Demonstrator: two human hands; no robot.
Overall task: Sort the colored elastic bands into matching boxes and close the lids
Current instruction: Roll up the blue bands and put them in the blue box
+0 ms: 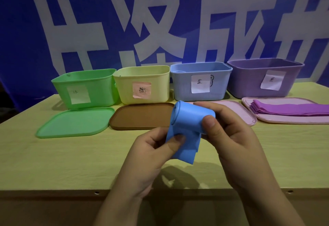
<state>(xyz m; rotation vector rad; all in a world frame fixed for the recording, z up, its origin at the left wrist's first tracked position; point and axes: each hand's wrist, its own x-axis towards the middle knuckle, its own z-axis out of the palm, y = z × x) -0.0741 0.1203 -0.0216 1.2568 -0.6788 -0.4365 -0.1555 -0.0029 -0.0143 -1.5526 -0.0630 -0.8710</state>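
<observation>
Both hands are rolling a blue elastic band (188, 128) above the counter (53, 154): right hand (231, 133) fingers clamping the roll, left hand (153, 154) pinching its dangling tail. The open blue box (199, 90) is waiting straight ahead, beyond the roll.

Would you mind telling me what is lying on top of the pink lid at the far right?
A folded purple elastic band lies on that pink lid, running off the right edge of the picture. The lid's surface beneath it is covered, so anything under the band cannot be seen.
</observation>
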